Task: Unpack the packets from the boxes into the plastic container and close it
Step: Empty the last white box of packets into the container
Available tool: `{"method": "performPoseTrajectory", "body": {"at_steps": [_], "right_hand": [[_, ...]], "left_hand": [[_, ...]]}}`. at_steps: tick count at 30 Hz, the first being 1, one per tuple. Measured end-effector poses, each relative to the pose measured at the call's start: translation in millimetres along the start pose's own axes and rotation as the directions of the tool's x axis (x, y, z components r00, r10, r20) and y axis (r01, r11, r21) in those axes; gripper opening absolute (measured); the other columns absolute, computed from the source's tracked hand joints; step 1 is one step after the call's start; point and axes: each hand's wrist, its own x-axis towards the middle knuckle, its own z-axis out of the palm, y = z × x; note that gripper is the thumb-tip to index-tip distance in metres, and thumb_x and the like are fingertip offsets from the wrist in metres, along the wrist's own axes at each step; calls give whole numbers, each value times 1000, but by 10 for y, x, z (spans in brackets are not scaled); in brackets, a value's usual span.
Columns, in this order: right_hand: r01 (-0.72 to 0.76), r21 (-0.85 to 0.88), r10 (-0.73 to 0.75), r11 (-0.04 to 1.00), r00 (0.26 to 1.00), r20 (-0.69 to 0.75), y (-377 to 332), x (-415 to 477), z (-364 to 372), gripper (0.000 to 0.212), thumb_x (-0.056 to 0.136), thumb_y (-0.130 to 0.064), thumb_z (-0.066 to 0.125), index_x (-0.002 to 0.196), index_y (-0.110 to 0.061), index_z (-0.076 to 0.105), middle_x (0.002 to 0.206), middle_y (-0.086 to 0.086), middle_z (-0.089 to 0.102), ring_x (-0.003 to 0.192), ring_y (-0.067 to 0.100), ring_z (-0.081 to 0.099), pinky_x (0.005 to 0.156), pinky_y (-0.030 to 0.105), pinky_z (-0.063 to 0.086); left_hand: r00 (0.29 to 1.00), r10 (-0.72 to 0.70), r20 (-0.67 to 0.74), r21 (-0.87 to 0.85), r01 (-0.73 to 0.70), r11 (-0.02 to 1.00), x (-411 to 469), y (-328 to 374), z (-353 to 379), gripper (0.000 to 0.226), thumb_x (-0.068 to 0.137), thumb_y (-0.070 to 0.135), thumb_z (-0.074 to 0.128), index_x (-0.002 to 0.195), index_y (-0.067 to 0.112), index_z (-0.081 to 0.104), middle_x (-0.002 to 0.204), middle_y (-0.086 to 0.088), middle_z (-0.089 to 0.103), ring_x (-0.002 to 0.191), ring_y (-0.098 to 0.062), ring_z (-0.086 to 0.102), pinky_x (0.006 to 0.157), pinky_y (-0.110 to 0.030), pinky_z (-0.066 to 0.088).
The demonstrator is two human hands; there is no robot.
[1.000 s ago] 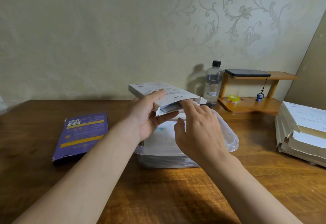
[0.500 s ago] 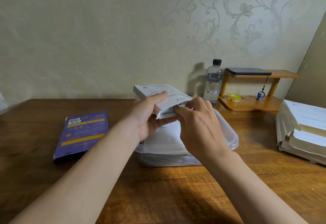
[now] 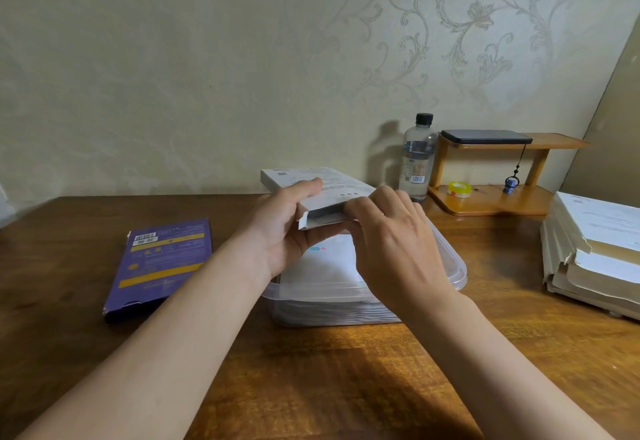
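Over the plastic container point(image 3: 452, 266), left grip point(image 3: 287, 231) clamps the light box point(image 3: 311, 180) while right grip point(image 3: 391, 242) pinches thin, probably slippery packets point(image 3: 329, 221) at its open end.

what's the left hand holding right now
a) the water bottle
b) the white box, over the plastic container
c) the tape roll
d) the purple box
b: the left hand grips the white box above the plastic container, the right hand pinches the box's open end, and the purple box lies untouched on the table.
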Motion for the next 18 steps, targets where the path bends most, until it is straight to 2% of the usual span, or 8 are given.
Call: {"method": "performPoseTrajectory", "body": {"at_steps": [3, 6, 9, 12, 15, 18], "right_hand": [[6, 35, -7, 999, 1000, 18, 16, -1, 22, 11, 88, -7, 66, 98, -6, 67, 84, 9, 57, 72, 29, 48, 62, 44, 47], [17, 91, -18, 996, 1000, 9, 23, -9, 11, 23, 89, -9, 59, 109, -3, 68, 89, 13, 65, 76, 32, 55, 63, 43, 50], [7, 71, -9, 997, 1000, 26, 2, -4, -3, 31, 89, -10, 59, 119, -3, 65, 89, 13, 62, 77, 32, 53, 62, 40, 47], [-23, 53, 20, 998, 998, 53, -28, 12, -1, 20, 88, -14, 53, 103, -4, 63, 86, 11, 49, 73, 29, 46, 59, 38, 43], [-48, -6, 48, 999, 997, 62, -44, 21, -1, 26, 86, -22, 37, 88, -7, 58, 82, 7, 39, 71, 25, 38, 59, 34, 34], [-62, -74, 68, 995, 994, 87, -48, 19, -17, 10, 85, -14, 55, 86, -7, 61, 80, 9, 41, 70, 24, 36, 56, 32, 29]], "left_hand": [[1000, 3, -4, -4, -3, 1000, 1, 0, 2, 26, 99, 14, 60, 118, -2, 66, 105, -20, 76, 87, -32, 76, 78, -45, 63], [999, 5, -40, -10, -5, 1000, 15, -4, -7, 31, 98, 15, 62, 123, -2, 64, 111, -22, 74, 88, -32, 75, 71, -41, 65], [999, -2, -42, -17, 1, 1000, 25, -7, -19, 35, 98, 18, 63, 127, -2, 63, 118, -23, 72, 96, -33, 74, 68, -37, 65], [1000, -6, -13, -6, 6, 1000, 18, -15, -2, 34, 98, 19, 62, 126, 0, 64, 120, -23, 71, 98, -34, 73, 69, -39, 64], [1000, -2, 16, 13, 1, 1000, -3, -26, 34, 29, 98, 18, 63, 123, 3, 66, 117, -20, 73, 95, -31, 74, 67, -39, 64], [1000, 13, 9, 2, -13, 1000, 0, -36, 30, 28, 97, 14, 65, 123, 4, 66, 117, -22, 73, 98, -31, 75, 68, -41, 64]]}}
